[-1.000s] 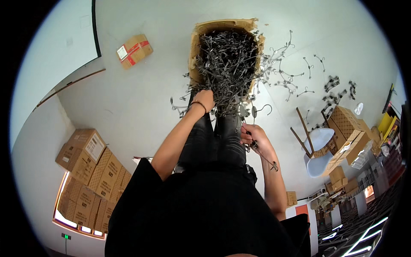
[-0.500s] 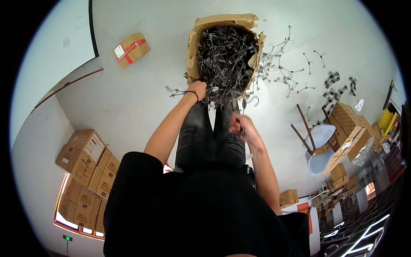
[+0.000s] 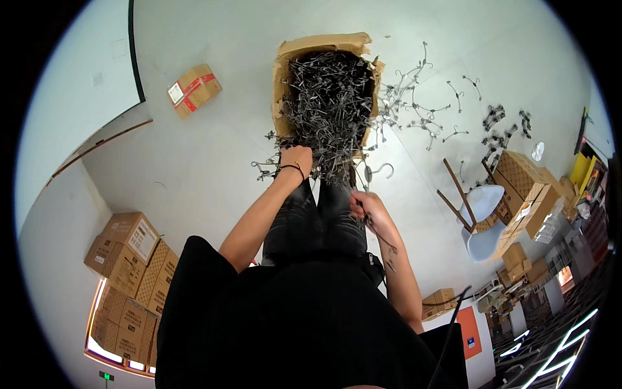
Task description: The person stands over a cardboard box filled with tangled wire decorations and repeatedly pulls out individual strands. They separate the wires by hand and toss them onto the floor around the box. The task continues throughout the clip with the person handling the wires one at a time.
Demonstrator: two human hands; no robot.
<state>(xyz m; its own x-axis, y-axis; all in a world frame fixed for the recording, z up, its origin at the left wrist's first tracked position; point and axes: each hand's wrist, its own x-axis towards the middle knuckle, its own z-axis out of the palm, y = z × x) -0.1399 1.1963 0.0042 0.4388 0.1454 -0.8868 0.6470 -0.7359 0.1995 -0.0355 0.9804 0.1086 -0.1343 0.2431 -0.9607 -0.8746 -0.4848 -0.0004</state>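
Right, on my feed the left hand [image 3: 297, 159] is at the near-left corner of the open cardboard box [image 3: 281, 91], fingers curled under; I can't tell what, if anything, they're clamped on. Right hand [image 3: 370, 209] sits just off the near-right corner, above the person's dark trousers [image 3: 343, 227], fingers closed on a dark hanger [image 3: 370, 222]; I get some blur there. Box is packed with a tangle of black clip hangers [image 3: 330, 97], spilling over the near edge. More loose hangers [image 3: 431, 109] lie on the floor [image 3: 220, 162] right of it. Red-taped carton [image 3: 194, 91] is well apart to the left; pale chair [image 3: 484, 243] lies tipped to the right beside stacked cartons [image 3: 518, 185].
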